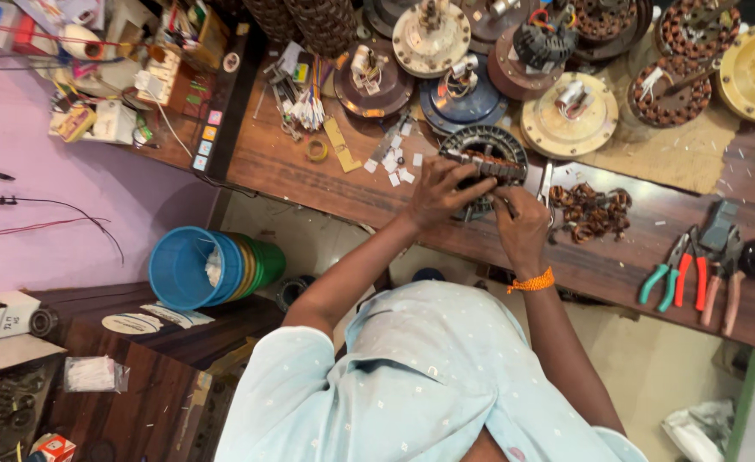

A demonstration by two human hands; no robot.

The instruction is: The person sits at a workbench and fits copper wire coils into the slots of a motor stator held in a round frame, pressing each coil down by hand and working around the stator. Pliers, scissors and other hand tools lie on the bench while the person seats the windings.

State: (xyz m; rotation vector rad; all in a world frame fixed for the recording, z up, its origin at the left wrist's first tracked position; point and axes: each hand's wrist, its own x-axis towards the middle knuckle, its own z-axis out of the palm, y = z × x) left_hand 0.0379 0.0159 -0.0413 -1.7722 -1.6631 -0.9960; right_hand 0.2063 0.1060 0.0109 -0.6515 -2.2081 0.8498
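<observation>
While gripping the round motor stator (483, 147), left hand (440, 193) and right hand (523, 224), both closed around it.

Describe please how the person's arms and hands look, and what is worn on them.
Both hands are bare, without gloves. The left hand and its forearm carry nothing. The right hand has an orange thread band tied around the wrist. The upper arms are covered by short sleeves of a pale blue-green garment with tiny white dots. No rings or watch can be seen.
</observation>
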